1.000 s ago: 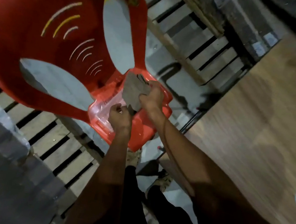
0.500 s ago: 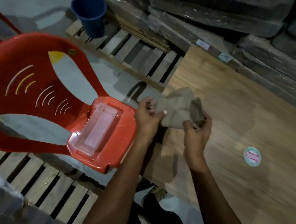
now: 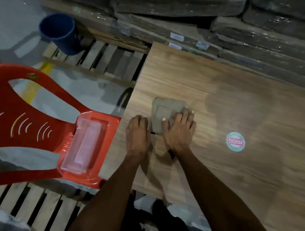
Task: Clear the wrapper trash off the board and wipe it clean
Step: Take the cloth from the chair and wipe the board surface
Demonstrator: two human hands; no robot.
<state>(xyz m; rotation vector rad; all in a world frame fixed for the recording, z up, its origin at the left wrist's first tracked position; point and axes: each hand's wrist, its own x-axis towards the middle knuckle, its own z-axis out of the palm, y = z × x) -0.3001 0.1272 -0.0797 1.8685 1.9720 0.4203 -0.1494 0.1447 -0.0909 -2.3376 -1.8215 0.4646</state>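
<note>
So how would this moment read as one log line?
stage: wiping | cloth: flat on board | right hand: pressing cloth | left hand: at cloth edge

Warehouse: plastic-wrapped board stacks, wooden pallets, concrete floor.

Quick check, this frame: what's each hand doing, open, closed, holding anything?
Left hand: fingers curled at the near-left edge of the grey cloth; grip cannot be told.
Right hand: open, pressed flat on the cloth on the board.
</note>
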